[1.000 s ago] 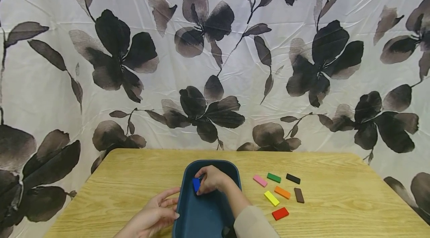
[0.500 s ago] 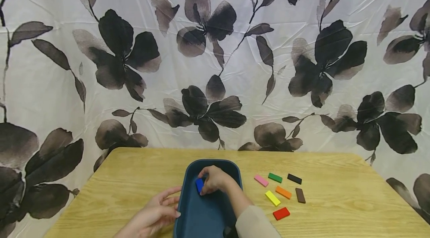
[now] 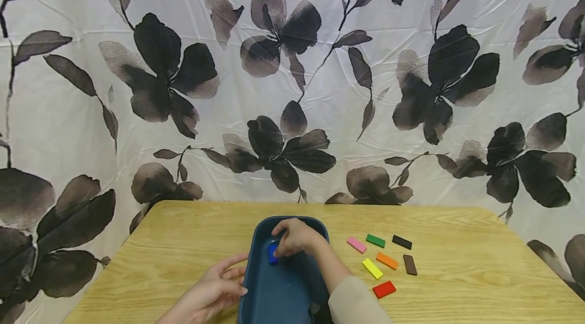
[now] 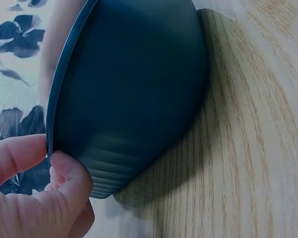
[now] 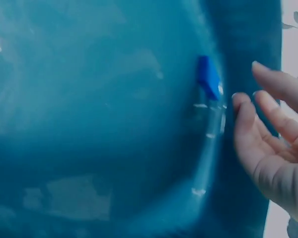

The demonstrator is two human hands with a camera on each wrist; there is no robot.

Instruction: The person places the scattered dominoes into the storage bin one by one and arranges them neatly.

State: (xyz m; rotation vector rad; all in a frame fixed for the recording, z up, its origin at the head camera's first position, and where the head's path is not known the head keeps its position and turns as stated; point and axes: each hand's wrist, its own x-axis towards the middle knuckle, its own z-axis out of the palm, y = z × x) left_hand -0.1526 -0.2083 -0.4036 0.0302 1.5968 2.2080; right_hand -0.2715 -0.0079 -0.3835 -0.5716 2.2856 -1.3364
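A deep dark-blue plastic tray [image 3: 283, 293] stands lengthwise on the table. At its left side my left hand [image 3: 215, 286] holds the rim, which lies between thumb and fingers in the left wrist view. A small blue rectangular block [image 3: 272, 253] lies on the tray floor near the far left, beside the wall. My right hand [image 3: 297, 238] is inside the tray just right of and over the block. In the right wrist view a gap shows between the fingertips [image 5: 241, 99] and the block [image 5: 207, 78]; the fingers are loosely bent and hold nothing.
Right of the tray, several flat blocks lie on the wooden table [image 3: 480, 273]: pink [image 3: 356, 245], green [image 3: 376, 240], black [image 3: 402, 241], orange [image 3: 387, 260], yellow [image 3: 372, 268], brown [image 3: 410, 264] and red [image 3: 384, 289]. A flower-patterned curtain [image 3: 292, 85] hangs behind.
My right hand has let go of the blue block and drawn back slightly up and right. The block stays on the tray floor. My left hand keeps its place at the rim.
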